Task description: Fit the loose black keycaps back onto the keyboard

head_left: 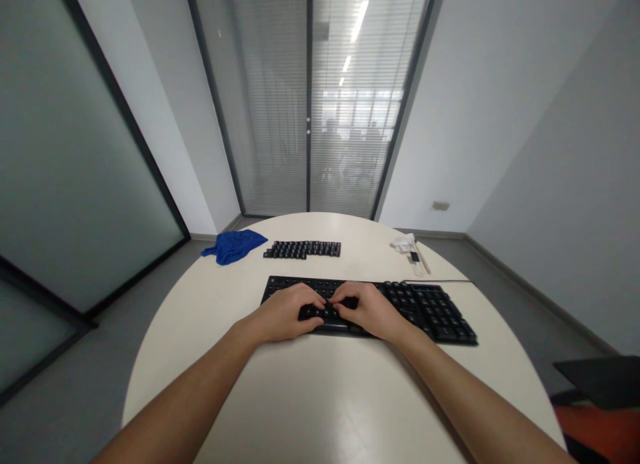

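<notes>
A black keyboard lies across the table in front of me; its left part looks bare of many keycaps. My left hand rests over the keyboard's left side, thumb and index finger apart, fingertips touching it. From the right, my right hand reaches to the middle of the keyboard. Its thumb and index finger are pinched close together at a small black keycap. Behind the keyboard, loose black keycaps stand in tidy rows.
On the round cream table, a crumpled blue cloth lies at the back left. White crumpled material and a thin stick are at the back right. A cable runs behind the keyboard. A chair stands at right.
</notes>
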`<state>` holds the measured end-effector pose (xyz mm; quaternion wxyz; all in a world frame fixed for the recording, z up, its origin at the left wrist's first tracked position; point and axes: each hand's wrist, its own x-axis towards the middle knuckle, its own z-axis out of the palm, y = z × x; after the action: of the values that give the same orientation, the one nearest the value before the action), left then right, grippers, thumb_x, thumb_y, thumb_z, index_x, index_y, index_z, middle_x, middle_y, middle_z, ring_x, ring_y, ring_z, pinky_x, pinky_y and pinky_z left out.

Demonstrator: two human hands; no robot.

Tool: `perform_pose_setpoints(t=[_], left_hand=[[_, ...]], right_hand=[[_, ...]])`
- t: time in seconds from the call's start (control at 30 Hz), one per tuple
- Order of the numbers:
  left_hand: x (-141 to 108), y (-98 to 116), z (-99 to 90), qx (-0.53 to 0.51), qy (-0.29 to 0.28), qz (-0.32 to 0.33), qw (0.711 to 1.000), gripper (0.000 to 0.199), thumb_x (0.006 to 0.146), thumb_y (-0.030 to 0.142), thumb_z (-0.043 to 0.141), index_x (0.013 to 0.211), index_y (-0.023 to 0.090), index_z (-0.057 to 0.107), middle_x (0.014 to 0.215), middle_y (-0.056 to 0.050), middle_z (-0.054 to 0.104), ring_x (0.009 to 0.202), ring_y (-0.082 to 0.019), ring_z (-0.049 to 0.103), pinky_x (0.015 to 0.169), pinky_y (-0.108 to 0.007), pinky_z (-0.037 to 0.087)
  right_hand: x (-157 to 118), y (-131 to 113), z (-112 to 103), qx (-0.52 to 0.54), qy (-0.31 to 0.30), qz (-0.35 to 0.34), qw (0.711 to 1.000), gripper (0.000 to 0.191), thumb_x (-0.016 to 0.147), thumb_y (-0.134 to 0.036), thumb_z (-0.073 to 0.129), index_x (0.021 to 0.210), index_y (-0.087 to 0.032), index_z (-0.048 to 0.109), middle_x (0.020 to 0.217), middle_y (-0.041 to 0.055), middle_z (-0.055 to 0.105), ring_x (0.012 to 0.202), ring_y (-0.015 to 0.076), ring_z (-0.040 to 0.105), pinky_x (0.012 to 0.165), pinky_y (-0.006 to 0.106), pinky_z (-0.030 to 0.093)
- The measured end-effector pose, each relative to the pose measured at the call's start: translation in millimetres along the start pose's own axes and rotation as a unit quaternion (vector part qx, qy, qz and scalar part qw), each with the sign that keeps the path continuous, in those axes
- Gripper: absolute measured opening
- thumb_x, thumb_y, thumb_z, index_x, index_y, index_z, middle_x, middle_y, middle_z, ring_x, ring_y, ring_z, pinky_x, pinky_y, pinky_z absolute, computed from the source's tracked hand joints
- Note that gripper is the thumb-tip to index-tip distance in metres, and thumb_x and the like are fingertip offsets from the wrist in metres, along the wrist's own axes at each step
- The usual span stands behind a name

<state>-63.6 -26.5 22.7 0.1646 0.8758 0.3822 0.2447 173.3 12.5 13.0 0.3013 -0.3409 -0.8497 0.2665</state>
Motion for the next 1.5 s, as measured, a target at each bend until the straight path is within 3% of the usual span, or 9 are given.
perform_pose_setpoints(t=[0.53, 0.73, 1.07, 1.3, 1.5], left_hand=[[0, 0, 0.2, 0.002, -0.004, -0.007, 1.0, 0.02, 0.087, 0.027, 0.068, 0.106, 0.024, 0.069, 0.113, -0.004, 0.071, 0.109, -0.022, 0.062, 0.098, -0.036, 0.049], [-2, 0, 0.1, 0.003, 0.001, -0.029, 1.0, 0.029, 0.085, 0.028, 0.069, 0.114, 0.025, 0.067, 0.114, -0.004, 0.07, 0.109, -0.022, 0.062, 0.097, -0.035, 0.049], [-3, -1, -0.8, 0.013, -0.002, -0.027, 1.0, 0.033, 0.085, 0.027, 0.069, 0.118, 0.025, 0.064, 0.115, -0.004, 0.069, 0.109, -0.023, 0.062, 0.098, -0.036, 0.049], [-3, 3, -4.0, 0.035, -0.014, 0.016, 0.999, 0.051, 0.084, 0.032, 0.071, 0.133, 0.026, 0.057, 0.132, -0.009, 0.057, 0.123, -0.027, 0.053, 0.105, -0.041, 0.046], [-3, 3, -2.8, 0.042, -0.026, 0.025, 0.998, 0.052, 0.081, 0.033, 0.075, 0.13, 0.027, 0.06, 0.136, -0.009, 0.055, 0.127, -0.03, 0.05, 0.109, -0.046, 0.041]], right_hand=[[0, -9, 1, -0.046, 0.0, 0.001, 0.999, 0.019, 0.077, -0.009, 0.065, 0.087, -0.021, 0.075, 0.094, 0.0035, 0.074, 0.088, 0.019, 0.068, 0.083, 0.029, 0.051], [1, -11, 1, -0.047, -0.004, 0.0, 0.999, 0.018, 0.077, -0.009, 0.064, 0.086, -0.02, 0.075, 0.093, 0.0043, 0.074, 0.087, 0.0195, 0.069, 0.083, 0.03, 0.051], [-1, -11, -6, -0.059, -0.005, 0.022, 0.998, 0.021, 0.084, -0.016, 0.062, 0.1, -0.022, 0.073, 0.095, 0.003, 0.076, 0.086, 0.0188, 0.069, 0.081, 0.03, 0.052], [-3, -13, -18, -0.141, -0.038, -0.07, 0.987, 0.019, 0.089, -0.021, 0.06, 0.103, -0.024, 0.074, 0.1, 0.0045, 0.075, 0.095, 0.021, 0.068, 0.088, 0.033, 0.051], [-4, -13, -16, -0.138, -0.068, -0.124, 0.98, 0.021, 0.092, -0.021, 0.057, 0.103, -0.024, 0.075, 0.105, 0.0055, 0.074, 0.097, 0.02, 0.067, 0.091, 0.032, 0.051]])
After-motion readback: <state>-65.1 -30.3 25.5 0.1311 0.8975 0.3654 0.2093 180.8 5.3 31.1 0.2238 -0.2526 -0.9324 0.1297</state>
